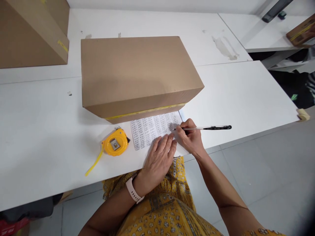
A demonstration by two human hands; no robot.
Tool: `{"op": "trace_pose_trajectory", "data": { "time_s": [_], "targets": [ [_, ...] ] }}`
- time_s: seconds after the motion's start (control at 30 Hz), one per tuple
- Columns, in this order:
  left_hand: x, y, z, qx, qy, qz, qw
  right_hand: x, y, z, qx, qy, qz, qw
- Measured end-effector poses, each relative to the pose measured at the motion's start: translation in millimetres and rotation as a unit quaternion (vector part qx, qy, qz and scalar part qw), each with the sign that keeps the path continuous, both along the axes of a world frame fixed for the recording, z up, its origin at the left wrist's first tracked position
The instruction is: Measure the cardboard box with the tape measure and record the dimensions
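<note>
My right hand [190,137] grips a pen [214,127], its tip touching a sheet of paper [145,129] filled with columns of small handwriting. My left hand [161,155] lies flat on the lower part of that sheet, fingers stretched out, with a pale watch strap on the wrist. A closed cardboard box [137,68] stands right behind the paper and hides its far edge. Yellow tape runs along the box's near side. Left of the paper rests a yellow tape measure [115,142], a short piece of its yellow strap trailing toward the table edge.
The white table [44,131] has its front edge close to my body. Another cardboard box [31,32] stands at the back left. At the far right are a smaller box [301,31] and a dark cylindrical object [275,10]. Grey floor tiles [270,164] show below.
</note>
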State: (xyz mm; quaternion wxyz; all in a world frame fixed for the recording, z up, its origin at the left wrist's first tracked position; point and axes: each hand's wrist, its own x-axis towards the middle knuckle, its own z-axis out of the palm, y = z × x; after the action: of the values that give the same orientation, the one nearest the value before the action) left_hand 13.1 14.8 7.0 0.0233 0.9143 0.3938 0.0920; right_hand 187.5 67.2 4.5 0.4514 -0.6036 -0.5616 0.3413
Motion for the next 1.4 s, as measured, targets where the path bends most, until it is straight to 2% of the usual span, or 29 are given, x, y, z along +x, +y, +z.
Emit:
{"op": "trace_pose_trajectory", "data": {
  "time_s": [1.4],
  "targets": [
    [0.2,0.1,-0.1,0.007,-0.004,0.002,1.000,1.4,0.4,-1.3,0.014,-0.015,-0.016,1.000]
  ]
}}
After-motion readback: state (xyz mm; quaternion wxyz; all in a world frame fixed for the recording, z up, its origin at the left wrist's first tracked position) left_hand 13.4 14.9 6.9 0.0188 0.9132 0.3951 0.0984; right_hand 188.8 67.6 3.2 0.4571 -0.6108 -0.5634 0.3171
